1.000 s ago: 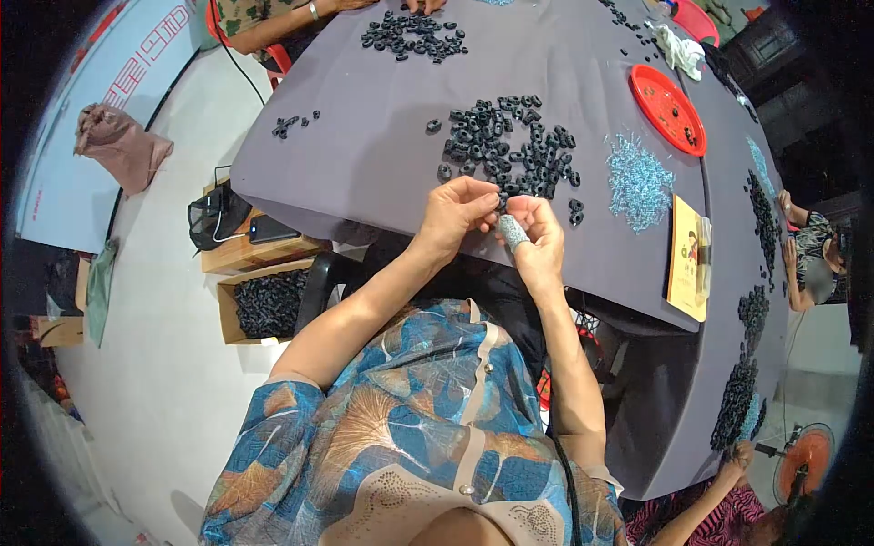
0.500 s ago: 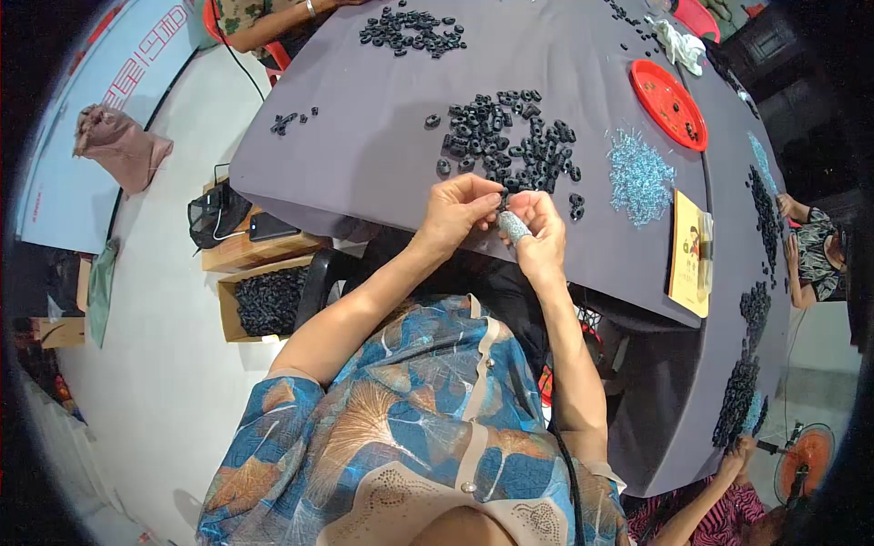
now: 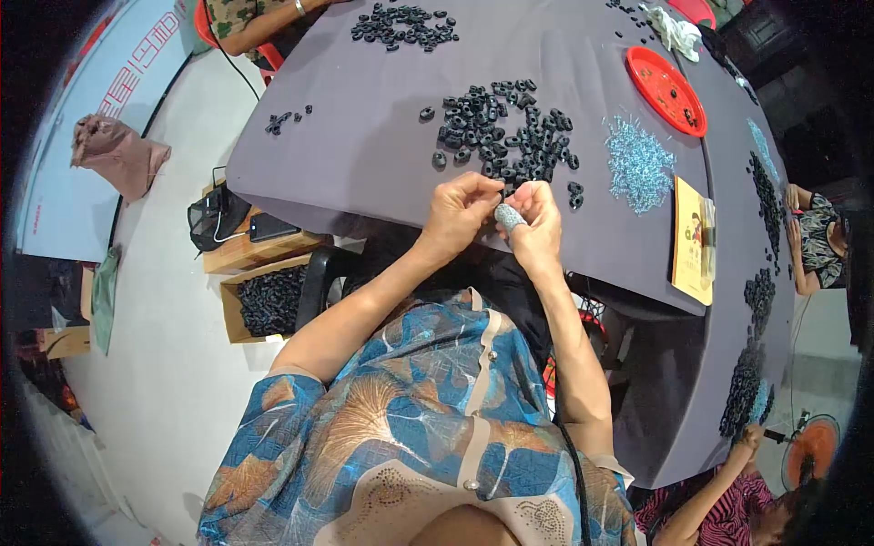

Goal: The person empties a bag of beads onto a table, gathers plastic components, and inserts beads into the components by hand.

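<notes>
My left hand (image 3: 458,217) and my right hand (image 3: 537,229) meet at the table's near edge, fingertips close together and pinched. A grey textured cover (image 3: 510,217) wraps my right thumb. A bit of something dark shows between the fingertips, mostly hidden by them. Just beyond my hands lies a loose pile of small black oval plastic parts (image 3: 510,136), some with openings through them. To the right of the pile is a heap of small, shiny light-blue pieces (image 3: 640,164), too fine to name.
A red tray (image 3: 665,89) holds a few black parts. A yellow booklet (image 3: 692,238) lies at the right edge. More black parts (image 3: 405,25) lie at the back, and others fill a box (image 3: 271,300) on the floor. Co-workers' hands (image 3: 752,437) show at right.
My right hand has turned slightly, so the grey-covered thumb sits higher and nearer my left fingertips. The view has shifted a little. Both hands stay close together.
</notes>
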A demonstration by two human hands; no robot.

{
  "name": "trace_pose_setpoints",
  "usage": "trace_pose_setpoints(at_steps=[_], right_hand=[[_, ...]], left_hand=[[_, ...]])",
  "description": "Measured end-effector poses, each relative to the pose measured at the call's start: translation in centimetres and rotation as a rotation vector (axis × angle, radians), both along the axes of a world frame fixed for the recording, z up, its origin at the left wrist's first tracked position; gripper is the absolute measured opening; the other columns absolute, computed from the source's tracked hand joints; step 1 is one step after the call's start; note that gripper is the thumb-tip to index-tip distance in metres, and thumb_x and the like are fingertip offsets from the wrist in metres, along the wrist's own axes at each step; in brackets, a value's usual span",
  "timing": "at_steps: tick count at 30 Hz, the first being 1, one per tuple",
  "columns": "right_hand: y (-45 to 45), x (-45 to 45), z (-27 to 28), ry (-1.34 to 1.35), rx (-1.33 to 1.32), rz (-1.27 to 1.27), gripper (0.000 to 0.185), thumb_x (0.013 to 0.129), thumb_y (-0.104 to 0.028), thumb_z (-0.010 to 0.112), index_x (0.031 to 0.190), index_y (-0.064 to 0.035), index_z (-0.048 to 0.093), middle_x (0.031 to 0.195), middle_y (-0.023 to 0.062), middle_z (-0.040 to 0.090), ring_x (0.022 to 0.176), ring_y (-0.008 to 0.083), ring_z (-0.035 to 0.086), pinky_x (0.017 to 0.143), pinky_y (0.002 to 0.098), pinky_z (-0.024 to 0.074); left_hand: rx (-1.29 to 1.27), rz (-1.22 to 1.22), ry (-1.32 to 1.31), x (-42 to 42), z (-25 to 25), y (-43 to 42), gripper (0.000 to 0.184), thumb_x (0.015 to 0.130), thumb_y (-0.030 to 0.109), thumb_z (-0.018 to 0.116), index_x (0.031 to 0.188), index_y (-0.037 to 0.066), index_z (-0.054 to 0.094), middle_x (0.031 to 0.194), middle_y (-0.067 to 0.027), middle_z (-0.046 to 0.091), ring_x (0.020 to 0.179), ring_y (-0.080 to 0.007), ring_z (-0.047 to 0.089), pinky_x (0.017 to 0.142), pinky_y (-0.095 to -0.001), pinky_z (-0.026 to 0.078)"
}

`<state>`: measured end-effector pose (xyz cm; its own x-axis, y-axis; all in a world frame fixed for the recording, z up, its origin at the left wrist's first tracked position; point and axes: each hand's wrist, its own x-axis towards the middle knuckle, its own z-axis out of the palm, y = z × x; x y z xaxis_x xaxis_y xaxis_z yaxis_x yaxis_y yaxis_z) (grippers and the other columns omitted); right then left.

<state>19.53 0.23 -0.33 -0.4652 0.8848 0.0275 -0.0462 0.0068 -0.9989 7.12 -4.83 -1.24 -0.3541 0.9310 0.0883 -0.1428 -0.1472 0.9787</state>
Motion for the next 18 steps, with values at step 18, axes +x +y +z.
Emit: trace_pose_setpoints(at_steps=[18], right_hand=[[-0.5, 0.4, 1.9, -0.247, 0.272, 0.080, 0.040, 0.076, 0.000, 0.065, 0.115, -0.0027, 0.056, 0.069, -0.0010, 0.052, 0.058, 0.0067, 0.046, 0.053, 0.0230, 0.0405]], left_hand=[[-0.099, -0.255, -0.209, -2.6, 0.8, 0.6, 0.026, 0.083, 0.008, 0.063, 0.107, 0.002, 0.054, 0.075, -0.0003, 0.060, 0.057, -0.0039, 0.050, 0.049, -0.0170, 0.040]])
